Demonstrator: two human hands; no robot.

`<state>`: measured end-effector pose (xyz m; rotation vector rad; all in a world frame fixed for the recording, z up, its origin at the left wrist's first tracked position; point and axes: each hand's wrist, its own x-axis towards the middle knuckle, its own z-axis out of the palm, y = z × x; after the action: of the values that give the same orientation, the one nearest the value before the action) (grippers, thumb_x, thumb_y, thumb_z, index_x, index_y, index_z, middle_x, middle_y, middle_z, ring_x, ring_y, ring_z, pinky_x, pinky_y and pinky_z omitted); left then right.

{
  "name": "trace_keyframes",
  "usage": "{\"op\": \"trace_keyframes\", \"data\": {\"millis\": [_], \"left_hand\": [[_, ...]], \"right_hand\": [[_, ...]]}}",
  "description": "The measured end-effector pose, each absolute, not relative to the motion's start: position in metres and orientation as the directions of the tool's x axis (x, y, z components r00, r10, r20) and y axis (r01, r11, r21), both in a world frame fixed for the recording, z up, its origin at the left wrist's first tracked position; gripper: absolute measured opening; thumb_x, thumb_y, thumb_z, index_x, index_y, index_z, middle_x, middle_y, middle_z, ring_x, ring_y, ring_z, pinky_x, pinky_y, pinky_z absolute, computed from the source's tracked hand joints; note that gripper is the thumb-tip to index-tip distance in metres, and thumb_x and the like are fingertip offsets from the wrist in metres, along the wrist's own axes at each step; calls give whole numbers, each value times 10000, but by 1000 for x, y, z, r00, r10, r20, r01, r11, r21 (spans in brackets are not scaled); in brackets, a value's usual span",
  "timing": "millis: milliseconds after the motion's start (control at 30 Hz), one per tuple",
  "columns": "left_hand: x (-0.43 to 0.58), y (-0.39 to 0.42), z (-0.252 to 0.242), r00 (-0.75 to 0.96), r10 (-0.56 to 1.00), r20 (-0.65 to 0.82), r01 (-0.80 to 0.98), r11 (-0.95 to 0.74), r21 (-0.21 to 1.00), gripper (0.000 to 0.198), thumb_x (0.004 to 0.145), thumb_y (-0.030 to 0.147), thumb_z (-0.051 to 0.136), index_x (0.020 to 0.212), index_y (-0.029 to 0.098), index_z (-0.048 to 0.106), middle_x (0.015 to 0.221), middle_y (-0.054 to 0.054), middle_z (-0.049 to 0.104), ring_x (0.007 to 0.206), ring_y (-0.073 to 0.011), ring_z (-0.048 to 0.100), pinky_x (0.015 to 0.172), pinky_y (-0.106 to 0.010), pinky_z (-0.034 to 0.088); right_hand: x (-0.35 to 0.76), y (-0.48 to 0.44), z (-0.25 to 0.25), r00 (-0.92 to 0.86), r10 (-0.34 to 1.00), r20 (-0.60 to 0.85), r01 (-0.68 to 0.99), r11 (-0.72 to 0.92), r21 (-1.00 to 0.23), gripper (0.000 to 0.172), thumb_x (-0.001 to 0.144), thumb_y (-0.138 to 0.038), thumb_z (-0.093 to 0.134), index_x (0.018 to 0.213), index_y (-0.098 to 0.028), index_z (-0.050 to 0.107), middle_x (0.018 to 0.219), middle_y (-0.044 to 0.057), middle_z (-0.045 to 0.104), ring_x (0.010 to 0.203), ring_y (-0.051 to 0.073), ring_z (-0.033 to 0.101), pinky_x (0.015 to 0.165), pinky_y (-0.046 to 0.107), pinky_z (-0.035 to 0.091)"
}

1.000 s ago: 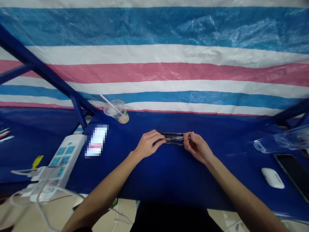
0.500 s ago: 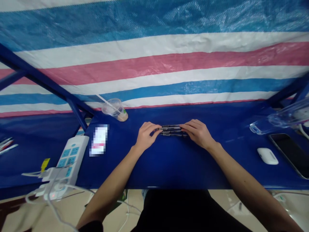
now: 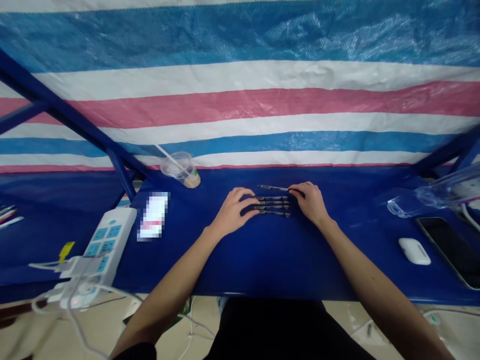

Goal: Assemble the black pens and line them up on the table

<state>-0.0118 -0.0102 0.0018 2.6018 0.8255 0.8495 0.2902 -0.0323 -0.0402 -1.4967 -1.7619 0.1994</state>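
On a blue-covered table point(image 3: 232, 270), right of a white power strip point(image 3: 108, 245), a person's open left hand point(image 3: 234, 212) rests with fingers spread just beside three black pens point(image 3: 272, 206) lying parallel in a tidy row. A fourth pen point(image 3: 272, 188) lies apart, beyond the row and out of line, with the right hand point(image 3: 309, 202) loosely curled at its end, its grip unclear. Farther right sit a white earbud case point(image 3: 414, 251) and a phone point(image 3: 442, 252).
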Motion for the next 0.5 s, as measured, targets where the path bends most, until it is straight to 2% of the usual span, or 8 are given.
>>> {"op": "trace_keyframes", "data": {"millis": [133,167,233,267,300,333,400,500], "left_hand": [[-8,-12,1,725,576,379,427,-806,409,453,927,335,729,1359,299,597,1547,-106,465,1501,-339,373,1191,-623,401],[-7,-12,2,729,581,362,437,-802,407,536,926,339,730,1427,311,541,1597,-108,409,1531,-348,329,1204,-633,388],[-3,-13,2,738,588,332,455,-796,399,669,928,358,728,1526,333,429,1662,-110,314,1559,-359,280,1212,-637,382],[-1,-12,1,745,587,317,462,-797,390,712,931,376,722,1557,336,385,1680,-113,277,1565,-364,268,1215,-636,380],[0,-11,0,755,583,301,468,-800,377,737,935,395,715,1575,333,356,1692,-119,250,1567,-369,261,1219,-637,373],[2,-11,-1,765,577,287,470,-804,364,746,940,413,705,1585,326,340,1695,-127,240,1566,-371,263,1224,-639,362],[4,-9,-4,784,564,260,470,-813,344,721,959,437,674,1586,315,341,1680,-133,284,1555,-358,299,1241,-637,331],[4,-7,-8,794,548,264,454,-823,340,582,1002,419,615,1540,319,417,1595,-106,443,1498,-317,414,1241,-622,337]], "right_hand": [[284,-30,-41,-49,902,430,723,329,-607,318,1031,-437,537,959,-267,796,996,91,770,990,294,611,898,488,443],[284,-29,-40,-53,906,420,695,336,-636,331,1028,-475,534,991,-278,798,1055,89,767,1044,301,605,935,504,438],[287,-27,-38,20,919,395,557,318,-768,425,1037,-570,460,1098,-292,776,1167,82,747,1141,306,601,984,518,439],[290,-27,-38,86,928,364,428,295,-854,497,1042,-614,395,1157,-287,751,1199,84,736,1163,302,609,987,511,454],[295,-26,-39,188,928,321,244,272,-931,597,1051,-645,282,1180,-272,730,1177,94,736,1130,292,636,952,495,485],[300,-26,-40,217,942,255,42,252,-967,683,1039,-683,192,1186,-265,713,1142,104,733,1096,289,656,918,487,510],[310,-27,-43,205,972,112,-312,173,-934,697,1014,-714,186,1134,-259,700,1021,112,719,988,279,676,874,482,536],[319,-32,-44,165,985,-44,-630,71,-774,605,1035,-647,195,1010,-277,673,825,66,638,783,233,625,791,458,548]]}}
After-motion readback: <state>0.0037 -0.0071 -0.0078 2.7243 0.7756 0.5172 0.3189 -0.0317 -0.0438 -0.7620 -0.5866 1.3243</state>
